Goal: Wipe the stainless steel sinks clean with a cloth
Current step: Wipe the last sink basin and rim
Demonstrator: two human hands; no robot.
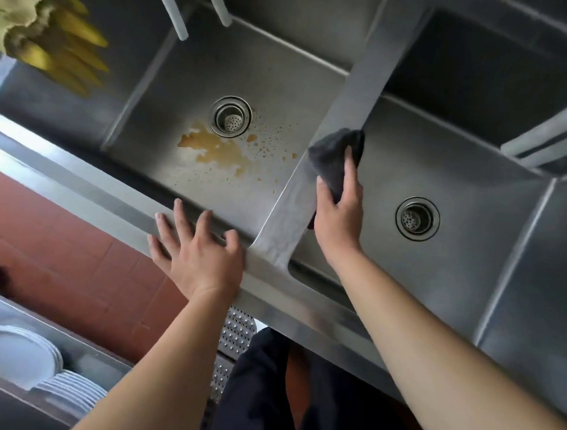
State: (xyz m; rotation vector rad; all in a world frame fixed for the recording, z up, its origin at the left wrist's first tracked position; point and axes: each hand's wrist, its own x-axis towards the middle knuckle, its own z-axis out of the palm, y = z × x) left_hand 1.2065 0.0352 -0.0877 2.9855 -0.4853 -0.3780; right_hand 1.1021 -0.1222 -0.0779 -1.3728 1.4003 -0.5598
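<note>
Two stainless steel sink basins lie side by side. The left basin (170, 89) has a drain (230, 116) and a brown spill (218, 150) with splatter beside it. The right basin (456, 177) has its own drain (417, 218). A steel divider (355, 97) runs between them. My right hand (339, 214) grips a dark grey cloth (335, 157) pressed on the divider's right edge. My left hand (197, 250) rests flat, fingers spread, on the front rim (91, 190).
Yellow rubber gloves (71, 49) and a greenish rag (15, 4) hang at the far left. White faucet pipes (174, 11) reach over the left basin, and others (546, 128) over the right. Stacked white plates (41, 370) sit in a bin at lower left above the red tile floor (63, 237).
</note>
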